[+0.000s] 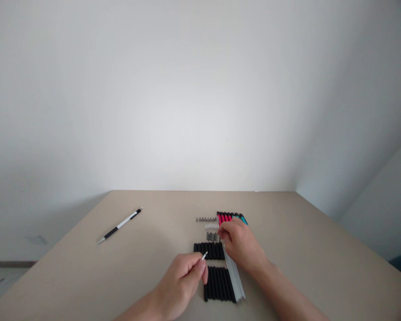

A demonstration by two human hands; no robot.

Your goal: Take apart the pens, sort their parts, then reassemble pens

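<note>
My left hand (pixel 182 283) pinches a thin white pen refill (pixel 205 255), whose tip sticks out past thumb and forefinger; the rest is hidden in the hand. My right hand (pixel 242 243) reaches over the laid-out pen parts with its fingers closed near the small springs (pixel 211 236). Whatever is between those fingertips is hidden. Below the springs lies a row of short black tubes (pixel 207 251), with a second row of black tubes (pixel 218 285) nearer me. Several long pale refills (pixel 234 278) lie beside them, partly under my right hand.
A whole black-and-white pen (pixel 120 226) lies at the left of the beige table (pixel 153 214). Cone-shaped metal tips (pixel 205 219), small clear pieces (pixel 211 226) and red and teal barrels with black ends (pixel 224 216) lie toward the back. A white wall (pixel 200 111) stands behind.
</note>
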